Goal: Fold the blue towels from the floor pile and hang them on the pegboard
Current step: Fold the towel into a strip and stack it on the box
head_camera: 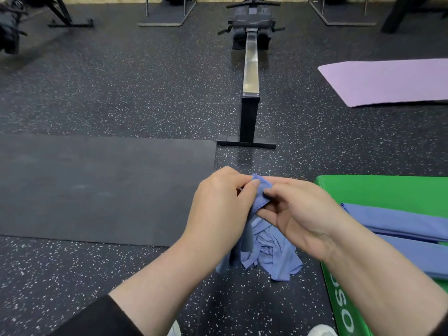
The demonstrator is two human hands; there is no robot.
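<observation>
A crumpled blue towel (269, 253) hangs from both my hands over the speckled floor, low in the middle of the head view. My left hand (218, 207) pinches its top edge from the left. My right hand (298, 212) pinches the same bunched edge from the right, thumb on the cloth. The two hands almost touch. Two more blue towels (400, 221) lie flat and folded on a green box (388, 190) at the right. No pegboard is in view.
A black mat (97, 187) lies on the floor at the left. A rowing machine (249, 76) runs straight ahead, its foot just beyond my hands. A purple mat (388, 81) lies at the far right. Stands and frames line the back wall.
</observation>
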